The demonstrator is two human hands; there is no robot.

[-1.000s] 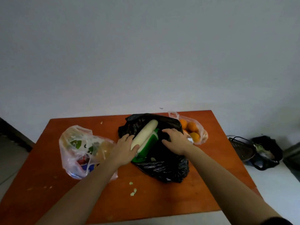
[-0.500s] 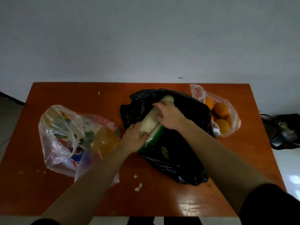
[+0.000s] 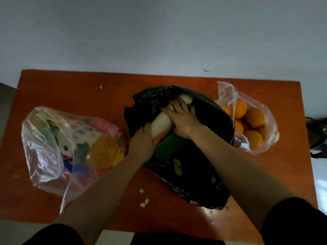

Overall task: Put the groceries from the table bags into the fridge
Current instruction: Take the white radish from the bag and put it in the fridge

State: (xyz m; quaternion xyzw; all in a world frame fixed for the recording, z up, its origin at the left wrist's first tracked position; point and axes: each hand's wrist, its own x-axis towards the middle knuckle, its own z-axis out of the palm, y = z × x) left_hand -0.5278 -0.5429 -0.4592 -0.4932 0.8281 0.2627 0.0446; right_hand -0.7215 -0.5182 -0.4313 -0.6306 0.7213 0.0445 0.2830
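A black plastic bag [image 3: 198, 174] lies open in the middle of the orange-brown table [image 3: 70, 92]. A long white radish [image 3: 161, 121] sticks out of it, above a green packet [image 3: 166, 149]. My left hand [image 3: 143, 140] grips the radish's near end. My right hand [image 3: 184, 117] grips it further up, fingers curled over its top. To the left lies a clear bag [image 3: 53, 138] with mixed groceries, and at the right a clear bag of oranges [image 3: 251, 121].
Small pale scraps [image 3: 144, 202] lie on the table near its front edge. A dark bag [image 3: 318, 135] sits on the floor beyond the table's right edge. A plain wall stands behind the table. No fridge is in view.
The camera has come closer and tipped down over the table. My right hand moved from the black bag onto the radish, and my left hand closed round its near end.
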